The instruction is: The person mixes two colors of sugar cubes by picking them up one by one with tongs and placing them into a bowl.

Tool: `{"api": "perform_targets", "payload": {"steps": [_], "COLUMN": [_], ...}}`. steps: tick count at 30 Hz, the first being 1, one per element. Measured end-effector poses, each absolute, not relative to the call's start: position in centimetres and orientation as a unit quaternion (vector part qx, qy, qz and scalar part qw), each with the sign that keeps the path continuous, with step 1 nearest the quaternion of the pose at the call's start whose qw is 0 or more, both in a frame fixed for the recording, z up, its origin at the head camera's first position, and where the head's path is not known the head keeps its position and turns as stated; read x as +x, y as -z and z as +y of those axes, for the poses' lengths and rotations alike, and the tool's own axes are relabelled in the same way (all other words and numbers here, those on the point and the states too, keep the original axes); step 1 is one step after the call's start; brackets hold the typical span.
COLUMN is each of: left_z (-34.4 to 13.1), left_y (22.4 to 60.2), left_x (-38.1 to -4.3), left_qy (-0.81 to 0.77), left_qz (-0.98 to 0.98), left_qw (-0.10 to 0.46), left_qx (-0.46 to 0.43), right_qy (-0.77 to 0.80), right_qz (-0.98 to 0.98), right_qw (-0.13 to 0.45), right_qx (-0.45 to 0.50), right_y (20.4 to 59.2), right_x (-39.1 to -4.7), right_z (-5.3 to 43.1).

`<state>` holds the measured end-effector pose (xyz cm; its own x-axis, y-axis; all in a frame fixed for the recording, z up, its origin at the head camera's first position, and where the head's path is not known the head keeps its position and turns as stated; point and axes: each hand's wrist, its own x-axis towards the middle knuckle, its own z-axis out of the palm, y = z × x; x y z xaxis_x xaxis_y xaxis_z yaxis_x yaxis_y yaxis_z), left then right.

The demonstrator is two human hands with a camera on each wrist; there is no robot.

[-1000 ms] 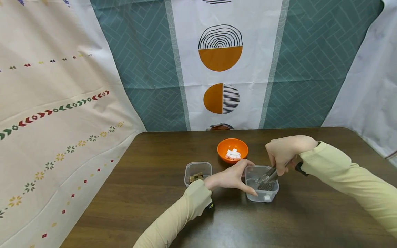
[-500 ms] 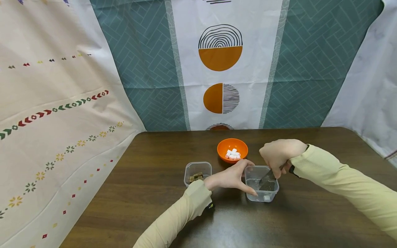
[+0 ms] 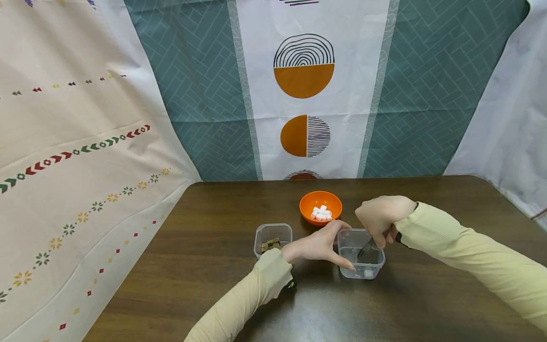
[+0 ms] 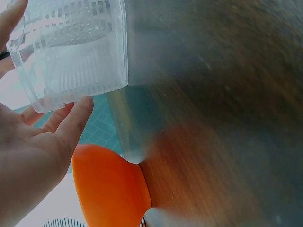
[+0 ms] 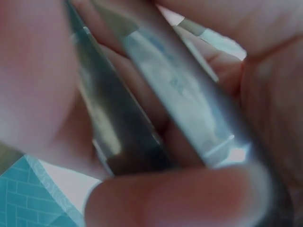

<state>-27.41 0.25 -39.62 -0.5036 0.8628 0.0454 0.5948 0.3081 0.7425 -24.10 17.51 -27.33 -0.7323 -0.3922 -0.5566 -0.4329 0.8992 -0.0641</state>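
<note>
My left hand (image 3: 319, 243) holds a clear plastic container (image 3: 347, 271) by its left side, thumb at the front corner and fingers at the back. The left wrist view shows the fingertips against the wall of this container (image 4: 71, 75). My right hand (image 3: 381, 216) grips metal tongs (image 3: 366, 250) and points them down into the container. Two shiny arms of the tongs (image 5: 182, 90) lie between thumb and fingers in the right wrist view. Through the container wall shows a perforated tongs head (image 4: 90, 34). A small white piece (image 3: 368, 273) shows at its front side.
An orange bowl (image 3: 305, 216) with several pink-and-white pieces (image 3: 322, 213) stands behind my left hand. A second clear container (image 3: 260, 232) with brown-gold pieces (image 3: 270, 244) sits to the left, partly behind my left wrist. A patterned curtain (image 3: 205, 95) hangs behind the wooden table (image 3: 183, 285).
My right hand has moved left and closer over the container, its wrist shifting left as well, and the tongs stand more steeply in it. My left hand has stayed in place.
</note>
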Motion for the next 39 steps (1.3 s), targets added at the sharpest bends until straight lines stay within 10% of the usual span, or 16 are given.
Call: {"api": "perform_targets", "payload": {"steps": [39], "left_z": [0.3], "left_y": [39.5], "left_x": [-27.3], "left_qy": [-0.351], "left_qz": [0.800], "left_qw": [0.177], "left_qx": [0.454], "right_qy": [0.154], "right_qz": [0.910], "right_qw": [0.276], "right_qx": [-0.267], "right_y": [27.1], "right_x": [-25.1], "right_z": [22.5]}}
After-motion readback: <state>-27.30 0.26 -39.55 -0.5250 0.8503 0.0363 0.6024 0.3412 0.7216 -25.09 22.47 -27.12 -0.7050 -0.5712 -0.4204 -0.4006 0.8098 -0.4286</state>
